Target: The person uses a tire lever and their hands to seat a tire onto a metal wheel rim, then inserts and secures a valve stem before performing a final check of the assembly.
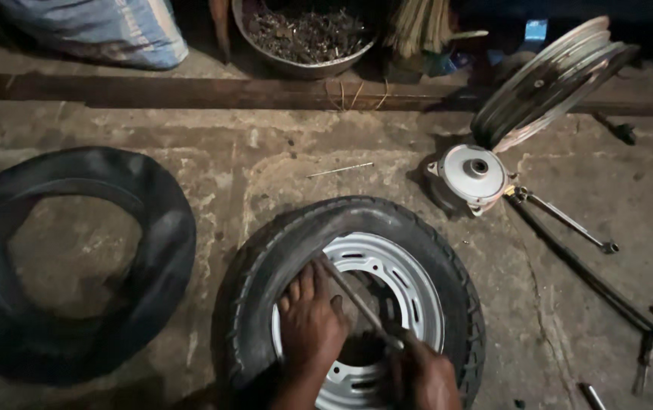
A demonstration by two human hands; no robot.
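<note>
Dim concrete floor. Tyre on steel rim: heavy, stiff bead. Left hand spread flat on the rim; right hand fists tyre lever low. Grip lever near end.

Left hand flat, palm down, fingers spread and pointing away from body, forearm running down out of frame. Right hand low at frame bottom, fist closed in a grip, knuckles up, close beside left, partly cropped.
</note>
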